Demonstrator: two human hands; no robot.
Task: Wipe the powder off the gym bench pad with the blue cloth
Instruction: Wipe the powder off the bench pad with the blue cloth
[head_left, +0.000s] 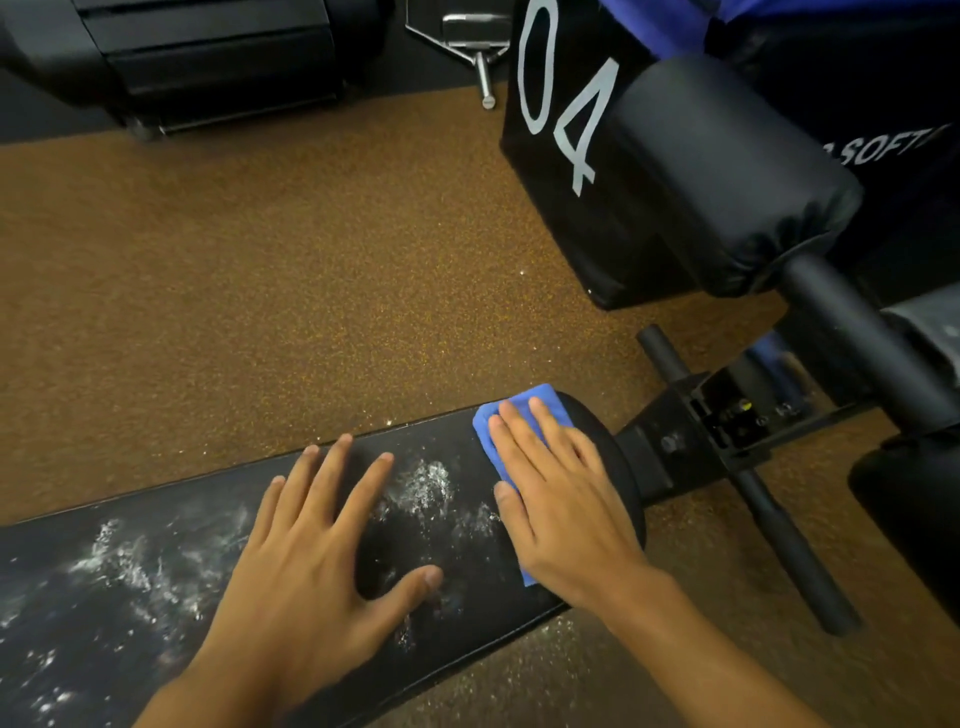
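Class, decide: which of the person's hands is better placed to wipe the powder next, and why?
The right hand. It lies flat on the blue cloth at the pad's end, beside the powder. The left hand rests bare on the bench pad, only bracing.

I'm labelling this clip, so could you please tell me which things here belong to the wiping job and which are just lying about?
Part of the job:
- blue cloth under the right hand
- bench pad
- white powder
- left hand, flat on the pad

Just lying about:
- black box marked 04
- roller pad
- metal handle
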